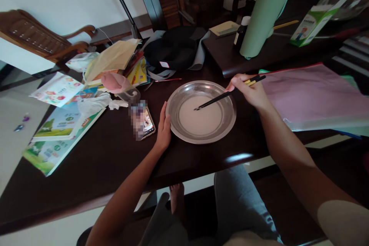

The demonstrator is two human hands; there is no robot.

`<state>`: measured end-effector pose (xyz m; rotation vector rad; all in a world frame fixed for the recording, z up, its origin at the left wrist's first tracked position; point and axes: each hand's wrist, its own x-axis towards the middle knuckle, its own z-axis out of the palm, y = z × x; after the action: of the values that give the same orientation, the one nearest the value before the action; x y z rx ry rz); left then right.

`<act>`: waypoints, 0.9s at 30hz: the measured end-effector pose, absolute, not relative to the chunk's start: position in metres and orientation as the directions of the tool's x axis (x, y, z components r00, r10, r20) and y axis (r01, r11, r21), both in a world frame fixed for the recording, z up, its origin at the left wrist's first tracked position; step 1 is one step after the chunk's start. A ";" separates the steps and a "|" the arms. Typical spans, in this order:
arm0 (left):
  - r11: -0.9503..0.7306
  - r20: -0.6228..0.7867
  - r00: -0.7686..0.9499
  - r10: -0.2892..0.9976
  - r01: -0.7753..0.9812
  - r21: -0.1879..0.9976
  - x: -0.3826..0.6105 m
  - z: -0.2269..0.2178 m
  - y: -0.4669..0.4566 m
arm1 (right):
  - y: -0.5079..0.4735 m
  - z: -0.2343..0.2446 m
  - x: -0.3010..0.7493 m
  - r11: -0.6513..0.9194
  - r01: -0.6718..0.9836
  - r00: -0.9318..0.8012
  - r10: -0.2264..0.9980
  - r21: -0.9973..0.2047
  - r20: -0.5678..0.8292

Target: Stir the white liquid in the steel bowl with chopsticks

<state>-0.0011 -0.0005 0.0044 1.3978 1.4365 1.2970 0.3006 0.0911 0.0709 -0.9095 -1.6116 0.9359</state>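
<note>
A round, wide-rimmed metal bowl with a pale, milky liquid in it rests on the dark table. At its left rim, my left hand holds the bowl's edge, fingers along the outside. My right hand is closed around a pair of black chopsticks with yellow bands near the top. They slant down to the left over the bowl, and their tips reach the liquid near its middle. Left of my left hand lies a phone, its screen partly blurred out.
Books, tissues and a pink-topped clear container lie on the left. Behind the bowl sits a black bag. To the right are a pink folder, a green cylinder, a small dark bottle and a green-white box.
</note>
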 end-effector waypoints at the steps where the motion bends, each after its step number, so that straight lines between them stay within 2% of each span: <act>1: -0.103 0.139 -0.138 0.981 0.238 0.966 -0.001 0.005 0.000 | 0.092 0.070 0.302 0.411 0.100 -0.155 0.906 -0.906 0.394; 4: -0.105 0.142 -0.138 0.980 0.241 0.965 -0.001 0.005 0.000 | 0.093 0.070 0.304 0.397 0.056 -0.123 0.913 -0.916 0.388; 9: -0.104 0.137 -0.136 0.981 0.226 0.969 -0.001 0.004 0.000 | 0.088 0.070 0.298 0.391 0.101 -0.293 0.890 -0.915 0.348; 15: -0.098 0.140 -0.149 0.979 0.260 0.961 0.000 0.007 -0.001 | 0.098 0.065 0.304 0.418 0.066 -0.072 0.908 -0.906 0.413; 21: -0.108 0.147 -0.140 0.979 0.256 0.961 -0.001 0.006 0.000 | 0.091 0.068 0.298 0.397 0.078 -0.234 0.899 -0.915 0.370; 27: -0.118 0.156 -0.139 0.978 0.253 0.960 0.000 0.007 -0.001 | 0.096 0.067 0.304 0.432 0.040 -0.102 0.899 -0.901 0.427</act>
<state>0.0004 -0.0007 0.0070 1.4194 1.4442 1.3064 0.3036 0.0958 0.0670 -0.8708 -1.4984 0.9056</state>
